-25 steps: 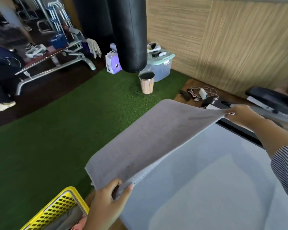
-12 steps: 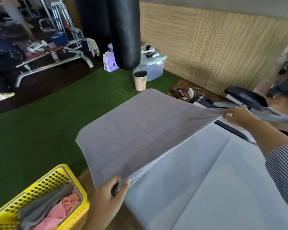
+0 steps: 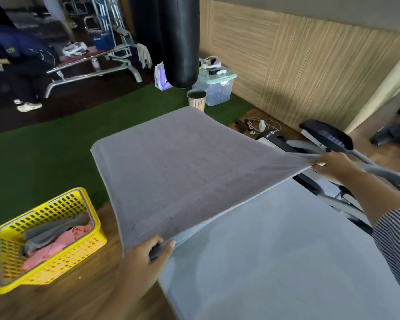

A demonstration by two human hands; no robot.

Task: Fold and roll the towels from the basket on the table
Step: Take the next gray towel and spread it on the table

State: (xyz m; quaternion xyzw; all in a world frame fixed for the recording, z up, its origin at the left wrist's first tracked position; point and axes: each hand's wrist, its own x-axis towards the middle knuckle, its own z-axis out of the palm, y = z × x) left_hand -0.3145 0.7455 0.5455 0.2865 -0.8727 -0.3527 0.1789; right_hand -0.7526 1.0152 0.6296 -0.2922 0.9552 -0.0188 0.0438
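A grey towel (image 3: 183,172) is stretched out in the air above the table. My left hand (image 3: 146,252) pinches its near corner and my right hand (image 3: 333,165) pinches its right corner. The far edge of the towel floats free toward the green floor. Under it lies the pale grey table surface (image 3: 275,250). A yellow basket (image 3: 5,245) stands at the left on the wooden tabletop (image 3: 86,303), holding a grey towel (image 3: 53,229) and a pink towel (image 3: 51,248).
A black punching bag (image 3: 180,40) hangs beyond the table. Behind it stand a striped cup (image 3: 196,100) and a clear storage box (image 3: 215,86). An exercise machine (image 3: 328,137) sits to the right, a weight bench (image 3: 90,68) and a person's legs (image 3: 26,82) at the far left.
The towel has spread wider and flatter between my hands. The view has shifted so the yellow basket shows fully at the left. Both hands keep their corners.
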